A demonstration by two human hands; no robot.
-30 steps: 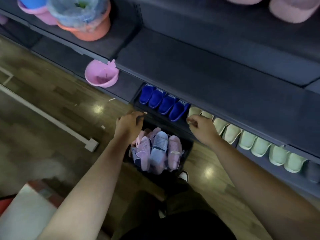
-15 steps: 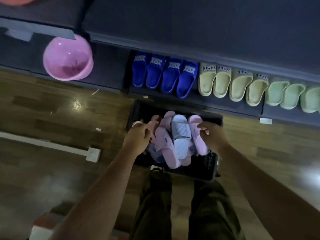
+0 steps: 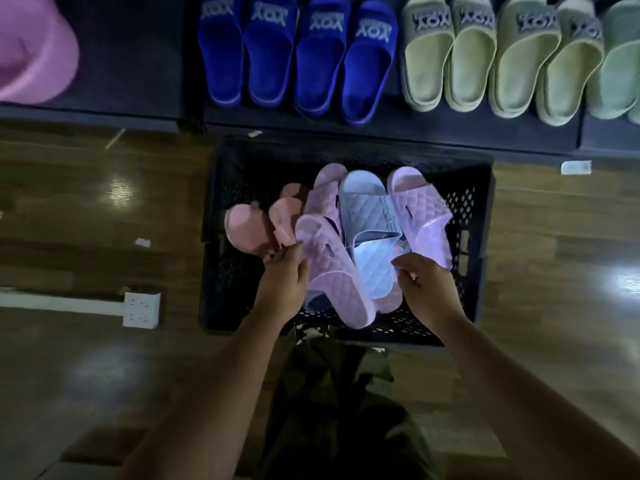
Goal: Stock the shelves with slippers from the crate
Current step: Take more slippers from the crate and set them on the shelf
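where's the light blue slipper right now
In the head view the light blue slipper lies in the black crate, mid-pile between two lilac slippers, just beyond the right hand.

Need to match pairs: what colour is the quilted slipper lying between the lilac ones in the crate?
That slipper is light blue; the head view shows it.
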